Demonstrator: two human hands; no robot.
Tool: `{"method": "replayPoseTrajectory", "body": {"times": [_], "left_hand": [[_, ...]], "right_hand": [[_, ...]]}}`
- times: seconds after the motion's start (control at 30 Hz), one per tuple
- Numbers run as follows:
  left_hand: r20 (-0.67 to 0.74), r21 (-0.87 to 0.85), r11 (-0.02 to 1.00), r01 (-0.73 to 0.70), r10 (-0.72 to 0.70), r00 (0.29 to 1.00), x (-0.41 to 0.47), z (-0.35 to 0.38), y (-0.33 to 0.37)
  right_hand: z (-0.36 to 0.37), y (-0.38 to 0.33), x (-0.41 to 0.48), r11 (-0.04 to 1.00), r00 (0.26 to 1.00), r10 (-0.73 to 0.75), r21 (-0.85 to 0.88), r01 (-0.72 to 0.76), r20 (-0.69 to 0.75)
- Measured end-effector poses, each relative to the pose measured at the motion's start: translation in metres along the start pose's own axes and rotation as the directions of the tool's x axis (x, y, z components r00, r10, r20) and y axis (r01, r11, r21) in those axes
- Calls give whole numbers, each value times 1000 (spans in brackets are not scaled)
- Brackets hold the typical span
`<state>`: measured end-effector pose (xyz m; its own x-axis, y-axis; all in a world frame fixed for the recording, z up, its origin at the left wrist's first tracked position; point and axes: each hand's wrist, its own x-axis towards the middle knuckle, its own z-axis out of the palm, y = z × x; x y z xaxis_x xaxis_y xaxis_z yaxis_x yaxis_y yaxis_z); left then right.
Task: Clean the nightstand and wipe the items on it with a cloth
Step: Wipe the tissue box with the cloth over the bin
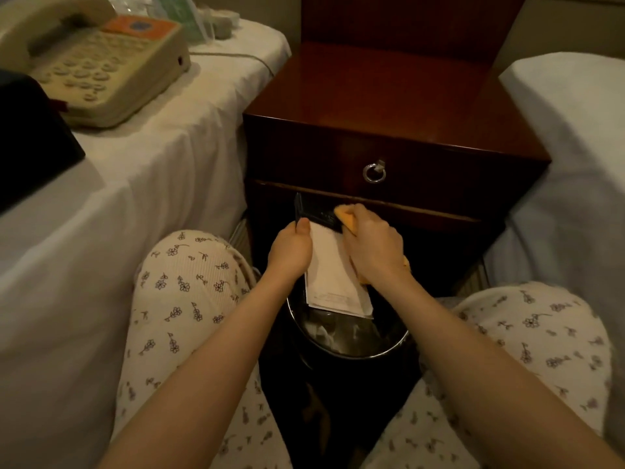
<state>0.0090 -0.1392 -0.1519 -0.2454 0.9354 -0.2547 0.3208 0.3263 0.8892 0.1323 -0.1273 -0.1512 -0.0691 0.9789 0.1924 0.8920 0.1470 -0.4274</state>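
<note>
**Item wipe in progress over the bin**

My left hand [291, 249] is closed on a black holder [316, 211] with a white pad [333, 275]. My right hand [373, 245] is closed around the yellow cloth [346, 221], rubbing the holder. The nightstand [389, 96] top stands bare. Next, I judge: turn the holder to wipe its unseen faces. Its print is illegible; bin [351, 336] contents unclear.

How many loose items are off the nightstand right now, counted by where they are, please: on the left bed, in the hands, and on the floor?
On the left bed: 2, the telephone and black box.
In the hands: 2, the notepad holder and yellow cloth.
On the floor: 1, the waste bin.
Total: 5
</note>
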Motion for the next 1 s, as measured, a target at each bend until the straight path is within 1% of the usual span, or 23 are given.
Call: {"method": "replayPoseTrajectory", "body": {"times": [0.07,0.1,0.13,0.17,0.2,0.27,0.3,0.33,0.37,0.43,0.47,0.53,0.57,0.6,0.67,0.73,0.8,0.83,0.87,0.9,0.93,0.97,1.0], "left_hand": [[-9,6,1000,18,-18,1000,3,-1,-2],[-15,-7,1000,28,-28,999,4,-1,-4],[-31,-20,999,29,-29,999,4,0,-5],[-56,-20,1000,22,-23,998,4,0,-6],[-84,-5,1000,13,-13,996,2,-1,-5],[-139,-4,1000,10,-10,990,3,-4,-3],[-147,-23,999,24,-27,989,4,-6,-3],[-148,-42,998,36,-42,988,7,-7,-3],[-142,-51,997,50,-57,988,8,-8,-3],[-124,-26,998,62,-65,990,9,-7,-3],[-121,0,998,57,-57,991,9,-6,-4],[-136,33,998,50,-45,990,7,-4,-6],[-148,35,998,48,-42,988,6,-3,-7],[-164,33,998,51,-45,985,6,-3,-8],[-193,17,997,78,-73,979,7,-5,-9],[-197,-7,995,98,-97,976,10,-8,-9],[-179,-33,993,110,-115,977,10,-8,-9],[-160,-62,991,119,-127,979,9,-8,-8],[-135,-93,987,133,-145,980,9,-7,-9],[-104,-125,980,154,-167,980,9,-6,-9],[-72,-157,971,180,-193,979,9,-6,-8],[-35,-191,959,210,-220,975,8,-8,-6],[5,-217,944,248,-253,968,8,-9,-4]], "right_hand": [[-2,-22,-9,977,988,-134,160,144,-74],[1,-31,-14,956,980,-185,220,196,-71],[6,-35,-19,948,978,-205,241,206,-31],[12,-31,-22,960,983,-181,223,169,37],[17,-23,-24,982,988,-112,164,93,110],[22,-3,-22,996,979,82,26,-88,188],[21,1,-19,987,974,153,12,-158,166],[17,2,-17,979,974,192,52,-199,117],[13,-2,-15,971,980,192,130,-199,59],[6,-13,-15,966,997,74,250,-65,-24],[2,-20,-18,969,1000,-24,246,26,-11],[7,-28,-29,978,974,-189,109,176,126],[12,-27,-34,978,957,-208,20,208,200],[17,-23,-37,980,953,-170,-58,190,249],[20,-11,-34,986,955,15,-161,35,297],[18,0,-28,958,918,209,-260,-122,339],[12,10,-21,919,893,337,-310,-244,297],[11,14,-16,908,890,385,-275,-317,245],[9,17,-11,899,876,432,-178,-400,215],[9,20,-5,870,841,481,-16,-493,247],[9,20,1,794,791,503,175,-582,347],[8,19,4,675,733,481,330,-660,481],[8,19,5,576,686,429,406,-709,588]]}}
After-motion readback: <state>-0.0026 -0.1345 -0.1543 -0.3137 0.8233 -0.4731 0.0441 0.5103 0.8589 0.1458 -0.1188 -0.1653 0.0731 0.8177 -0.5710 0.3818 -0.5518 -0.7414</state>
